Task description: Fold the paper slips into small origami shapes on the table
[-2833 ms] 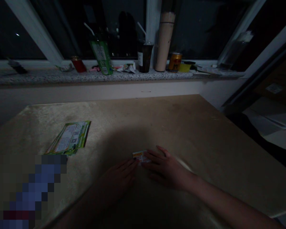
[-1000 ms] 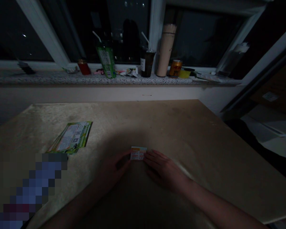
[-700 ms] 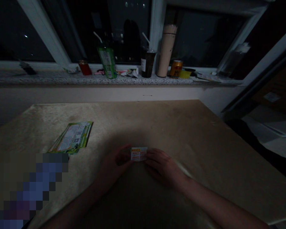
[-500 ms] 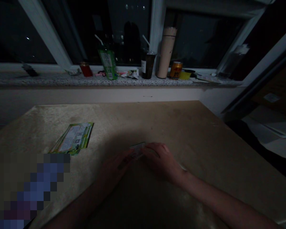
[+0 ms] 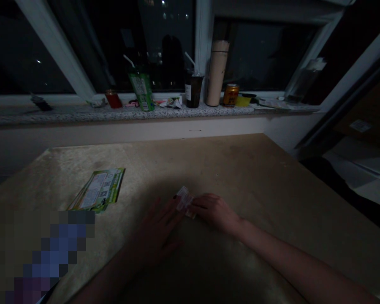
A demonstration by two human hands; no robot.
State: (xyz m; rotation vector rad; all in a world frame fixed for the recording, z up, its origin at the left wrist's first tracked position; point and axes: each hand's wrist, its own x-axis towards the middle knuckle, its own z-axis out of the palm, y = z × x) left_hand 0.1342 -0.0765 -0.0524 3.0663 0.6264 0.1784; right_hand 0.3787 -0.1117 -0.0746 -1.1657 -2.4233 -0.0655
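A small folded paper slip (image 5: 185,200) with orange print sits tilted up off the tan table (image 5: 240,177), near its middle. My right hand (image 5: 217,211) pinches the slip's right edge with closed fingers. My left hand (image 5: 158,230) lies on the table just left of the slip, fingers stretched toward it, fingertips at its lower edge. The room is dim and my own shadow covers both hands.
A stack of green printed leaflets (image 5: 98,195) lies on the table's left part. The stone windowsill (image 5: 34,116) behind carries a green drink carton (image 5: 141,90), a dark cup (image 5: 193,88), a tall beige flask (image 5: 215,71), and red (image 5: 113,98) and orange (image 5: 230,95) cans.
The slip lay flat between both hands with its orange face up; my right hand has since lifted and turned it, so it stands tilted. The left hand has flattened.
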